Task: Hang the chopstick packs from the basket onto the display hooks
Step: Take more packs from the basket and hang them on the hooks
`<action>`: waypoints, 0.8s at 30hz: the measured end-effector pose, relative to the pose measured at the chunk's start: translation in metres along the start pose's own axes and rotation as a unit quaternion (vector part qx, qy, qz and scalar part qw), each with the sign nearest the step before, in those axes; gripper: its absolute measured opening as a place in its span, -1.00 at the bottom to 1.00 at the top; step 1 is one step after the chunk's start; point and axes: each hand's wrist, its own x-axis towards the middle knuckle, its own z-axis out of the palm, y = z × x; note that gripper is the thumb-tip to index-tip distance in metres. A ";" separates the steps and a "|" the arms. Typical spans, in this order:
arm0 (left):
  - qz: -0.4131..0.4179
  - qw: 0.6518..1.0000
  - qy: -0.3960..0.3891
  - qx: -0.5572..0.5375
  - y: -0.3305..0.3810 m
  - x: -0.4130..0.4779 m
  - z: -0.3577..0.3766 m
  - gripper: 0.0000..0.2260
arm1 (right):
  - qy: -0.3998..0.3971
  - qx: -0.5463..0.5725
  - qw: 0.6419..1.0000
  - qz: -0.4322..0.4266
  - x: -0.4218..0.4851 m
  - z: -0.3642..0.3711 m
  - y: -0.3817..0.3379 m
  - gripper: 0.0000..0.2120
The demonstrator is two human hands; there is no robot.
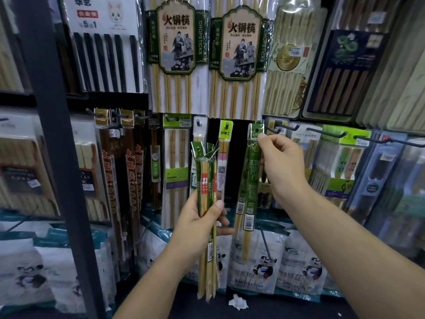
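Carefully, my right hand (pixel 279 162) pinched a slim green chopstick pack (pixel 252 173) by its punched header, just beside a display hook (pixel 274 129). My left hand (pixel 197 223) gripped a spare bundle (pixel 207 178) mid-length. Light and stiff inside slick film, the packs seemed best held near the hole.

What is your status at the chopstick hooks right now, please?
Left hand grips a bundle of packs. Right hand pinches one green pack near its top, by the hooks; no hook through its hole. Nothing in the way.
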 end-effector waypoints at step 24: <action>0.015 1.000 -0.007 0.005 0.001 0.000 -0.002 -0.84 | 0.052 -0.037 0.998 0.021 0.001 0.004 0.009 -0.67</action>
